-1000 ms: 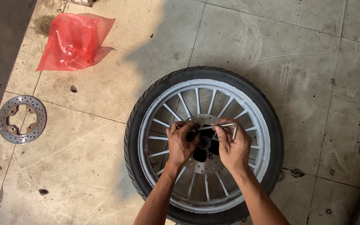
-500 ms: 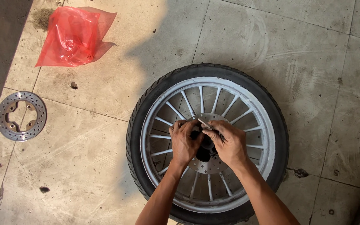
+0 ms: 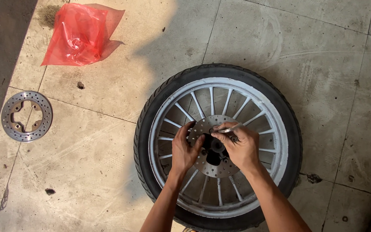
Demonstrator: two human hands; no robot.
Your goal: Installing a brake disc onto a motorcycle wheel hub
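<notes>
Your left hand (image 3: 184, 150) rests fingers-spread on the brake disc (image 3: 213, 148) at the hub of the wheel (image 3: 218, 141) lying flat on the floor, while your right hand (image 3: 238, 147) pinches a thin metal tool (image 3: 229, 128) right over it.

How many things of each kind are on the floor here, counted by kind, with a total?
Wheel with tyre: 1
Brake discs: 2, one on the wheel hub, one loose on the floor
Red plastic bag: 1
Thin metal tool in the right hand: 1
Total: 5
</notes>
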